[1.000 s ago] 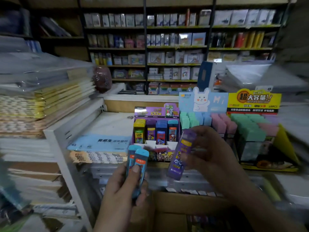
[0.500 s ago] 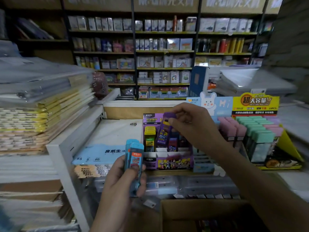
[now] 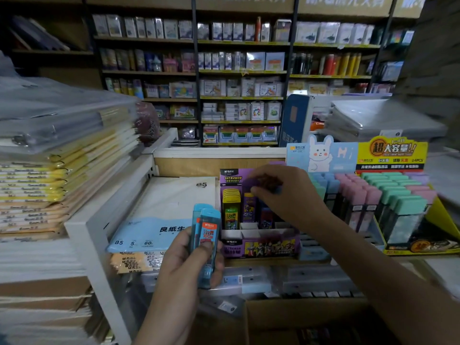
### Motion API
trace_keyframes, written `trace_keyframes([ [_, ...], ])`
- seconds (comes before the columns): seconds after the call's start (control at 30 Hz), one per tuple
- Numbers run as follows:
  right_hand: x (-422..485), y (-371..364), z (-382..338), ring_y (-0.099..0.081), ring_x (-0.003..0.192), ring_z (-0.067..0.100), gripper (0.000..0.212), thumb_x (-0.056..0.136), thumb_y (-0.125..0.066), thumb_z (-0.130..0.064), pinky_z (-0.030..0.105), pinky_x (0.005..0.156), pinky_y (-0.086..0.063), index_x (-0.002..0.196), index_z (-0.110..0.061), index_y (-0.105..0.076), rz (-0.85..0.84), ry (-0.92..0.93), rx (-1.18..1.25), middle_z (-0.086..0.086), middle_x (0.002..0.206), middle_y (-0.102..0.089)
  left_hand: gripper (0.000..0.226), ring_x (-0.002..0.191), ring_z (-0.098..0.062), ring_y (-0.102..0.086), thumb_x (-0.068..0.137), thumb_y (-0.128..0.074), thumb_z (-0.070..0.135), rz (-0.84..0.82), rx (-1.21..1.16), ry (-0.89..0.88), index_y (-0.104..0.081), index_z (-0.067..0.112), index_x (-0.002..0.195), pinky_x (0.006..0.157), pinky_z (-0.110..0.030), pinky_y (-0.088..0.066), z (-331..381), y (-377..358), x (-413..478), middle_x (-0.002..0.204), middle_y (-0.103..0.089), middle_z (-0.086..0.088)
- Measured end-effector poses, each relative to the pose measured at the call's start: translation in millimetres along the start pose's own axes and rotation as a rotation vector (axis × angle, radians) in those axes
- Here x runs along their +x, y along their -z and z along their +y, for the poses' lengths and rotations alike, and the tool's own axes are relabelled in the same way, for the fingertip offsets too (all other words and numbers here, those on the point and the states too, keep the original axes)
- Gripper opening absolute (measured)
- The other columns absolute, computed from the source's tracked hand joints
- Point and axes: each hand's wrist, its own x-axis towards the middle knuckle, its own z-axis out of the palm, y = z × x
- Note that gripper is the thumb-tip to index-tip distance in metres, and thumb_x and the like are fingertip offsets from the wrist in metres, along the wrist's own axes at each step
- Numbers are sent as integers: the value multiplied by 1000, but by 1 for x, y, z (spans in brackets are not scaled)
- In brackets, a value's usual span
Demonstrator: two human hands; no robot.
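Head camera looks down on a shop shelf crowded with stationery. The left hand (image 3: 184, 265) is wrapped around two blue lead cases (image 3: 207, 235), thumb pressed across their front. It holds them upright in free air at the lower left corner of the purple display box (image 3: 261, 247). The cases overlap that corner in the view, and contact cannot be judged.

The right hand (image 3: 281, 192) reaches over the box from the right, its fingers curled down onto the cap of a purple lead case (image 3: 249, 207). The fingertips are blurred, but they seem to pinch the cap. This case stands upright inside the box, just beside a row of yellow cases (image 3: 231, 205) on its left. Darker cases stand on its right, under the palm.

In front of these rows, white dividers (image 3: 249, 231) mark open slots behind the box's low front wall. The box's printed back card rises behind the fingers.

The right forearm crosses above a pale blue tray edge, near the pastel case display (image 3: 388, 202), which stands beside the purple box. On the other side lies a flat B5 paper pack (image 3: 174, 202), its top bare. A white shelf frame (image 3: 99, 220) borders it further left. Below the hands a cardboard box rim (image 3: 298, 305) juts forward.
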Motion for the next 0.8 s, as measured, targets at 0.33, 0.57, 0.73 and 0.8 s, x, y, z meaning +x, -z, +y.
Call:
trace_keyframes([
  [0.33, -4, -13, 4, -47, 101, 12, 18, 82, -81, -24, 20, 86, -34, 98, -18, -80, 38, 6, -203, -2, 98, -61, 27, 63, -20, -63, 80, -65, 20, -59, -15, -12, -76, 25, 104, 46, -25, -47, 5, -5, 4, 89, -74, -13],
  [0.57, -7, -12, 0, -37, 98, 5, 23, 83, -80, -26, 23, 92, -33, 104, -17, -79, 29, 13, -249, -8, 96, -53, 22, 63, -19, -64, 82, -66, 22, -56, 16, -49, -77, 27, 100, 49, -27, -50, 4, -7, 3, 90, -75, -11],
  [0.73, -14, -2, -12, -51, 101, 8, 20, 90, -72, -18, 23, 93, -42, 109, -16, -77, 117, 15, -137, -6, 103, -65, 23, 74, -22, -71, 81, -69, 25, -69, 27, -38, -77, 30, 102, 55, -27, -54, 5, -7, 1, 98, -76, -13],
  [0.8, -20, 3, -15, -60, 89, 0, 15, 91, -70, -14, 11, 80, -47, 104, -18, -77, 142, -10, -5, -8, 95, -69, 22, 76, -23, -73, 82, -70, 27, -79, 40, -41, -76, 30, 102, 56, -27, -55, 5, -8, -1, 100, -76, -13],
])
